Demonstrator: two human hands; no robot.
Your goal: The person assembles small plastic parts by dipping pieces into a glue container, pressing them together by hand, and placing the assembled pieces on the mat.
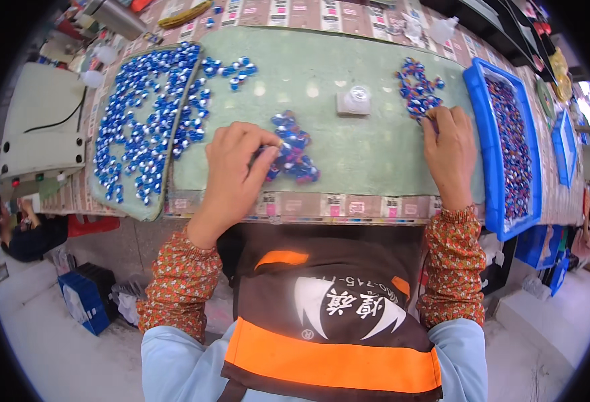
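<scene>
My left hand (236, 167) is closed in a pinch at the left side of a loose pile of glossy blue and reddish-purple beads (296, 141). Its thumb and forefinger meet beside the pile, and whatever sits between the tips is too small to make out. Further right, my right hand (451, 144) has thumb and fingers drawn together at the lower end of a second pile of blue and red beads (417, 87). Its fingertips touch or hover just over those beads; I cannot tell which. Both piles lie on a pale green mat (362, 157).
A tray (153, 213) full of blue-and-white beads stands at left, some spilling onto the mat. A small white round-topped container (357, 99) sits mid-mat. On the right is a blue bin (495, 226) of mixed beads. A grey box (43, 120) stands far left.
</scene>
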